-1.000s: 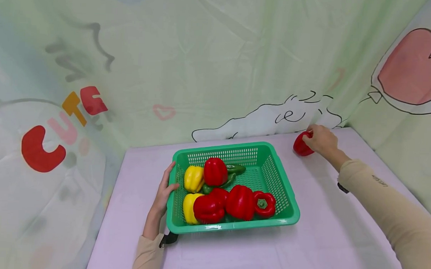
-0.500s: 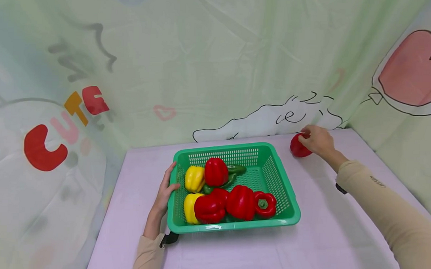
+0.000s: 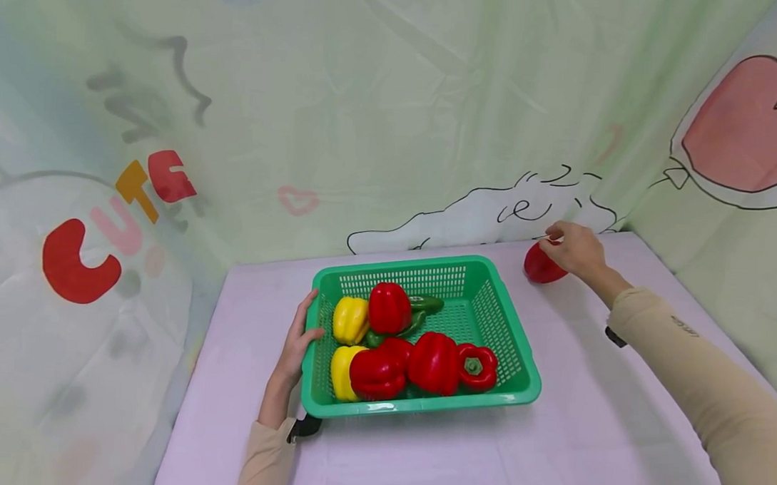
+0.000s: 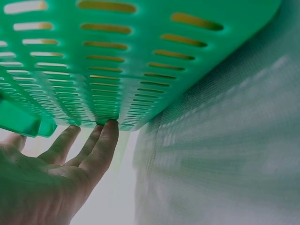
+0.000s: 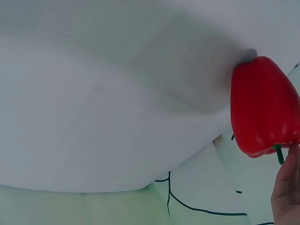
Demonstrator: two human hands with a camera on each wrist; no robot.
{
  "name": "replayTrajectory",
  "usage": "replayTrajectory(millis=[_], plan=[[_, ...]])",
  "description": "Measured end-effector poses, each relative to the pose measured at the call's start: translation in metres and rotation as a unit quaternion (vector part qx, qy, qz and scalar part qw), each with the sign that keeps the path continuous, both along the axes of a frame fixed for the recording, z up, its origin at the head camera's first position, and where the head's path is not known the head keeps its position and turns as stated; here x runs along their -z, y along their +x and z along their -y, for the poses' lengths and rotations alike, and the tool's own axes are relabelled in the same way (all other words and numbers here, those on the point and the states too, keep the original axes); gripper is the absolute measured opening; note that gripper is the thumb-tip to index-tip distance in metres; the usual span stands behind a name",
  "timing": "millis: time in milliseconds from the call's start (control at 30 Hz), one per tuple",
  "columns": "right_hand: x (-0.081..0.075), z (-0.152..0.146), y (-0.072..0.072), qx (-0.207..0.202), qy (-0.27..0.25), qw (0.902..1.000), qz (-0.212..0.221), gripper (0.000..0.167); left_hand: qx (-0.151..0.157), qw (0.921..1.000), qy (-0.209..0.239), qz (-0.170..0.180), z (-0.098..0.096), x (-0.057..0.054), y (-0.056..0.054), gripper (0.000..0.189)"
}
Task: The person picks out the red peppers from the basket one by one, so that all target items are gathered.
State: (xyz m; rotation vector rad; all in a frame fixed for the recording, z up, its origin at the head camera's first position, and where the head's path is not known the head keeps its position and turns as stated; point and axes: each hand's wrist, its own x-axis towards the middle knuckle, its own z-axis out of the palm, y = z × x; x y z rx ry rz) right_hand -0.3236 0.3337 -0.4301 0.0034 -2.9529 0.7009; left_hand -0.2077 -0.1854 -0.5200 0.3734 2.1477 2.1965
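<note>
A green plastic basket (image 3: 421,408) stands in the middle of the table, holding several red bell peppers (image 3: 432,363) and two yellow bell peppers (image 3: 350,320). My left hand (image 3: 292,353) grips the basket's left side, thumb over the rim. In the left wrist view the fingers (image 4: 105,140) touch the outside of its slotted wall (image 4: 105,84). At the back right, my right hand (image 3: 577,250) holds another red bell pepper (image 3: 542,266) from above. The right wrist view shows this pepper (image 5: 265,108) at the table surface, with fingertips (image 5: 288,173) beside its green stem.
Dark green elongated vegetables (image 3: 427,304) lie among the peppers in the basket. A pale lilac cloth (image 3: 601,421) covers the table. Behind its back edge hangs a printed curtain (image 3: 379,128), which also rises along both sides.
The right hand has shifted the red pepper slightly left and turned it more upright, then hardly moved in the last half second. The left hand and basket stay put.
</note>
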Motion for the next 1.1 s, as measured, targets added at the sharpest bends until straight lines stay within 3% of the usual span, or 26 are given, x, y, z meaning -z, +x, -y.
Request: replayTrajectory(millis=[433, 700, 900, 1100], plan=[[0.005, 0.0, 0.0, 0.003, -0.019, 0.9998, -0.007, 0.039, -0.002, 1.0, 0.001, 0.006, 0.0, -0.001, 0.001, 0.07], [0.006, 0.005, 0.0, 0.038, -0.016, 0.9991, -0.011, 0.04, 0.002, 1.0, -0.004, 0.003, 0.0, -0.002, 0.001, 0.072], [0.008, 0.001, 0.001, 0.048, 0.017, 0.9986, 0.015, 0.05, -0.002, 1.0, -0.009, 0.0, 0.001, 0.0, -0.001, 0.071], [0.012, -0.003, 0.002, 0.022, -0.004, 0.9978, 0.062, 0.054, -0.001, 1.0, -0.006, -0.001, 0.002, 0.001, -0.001, 0.071]])
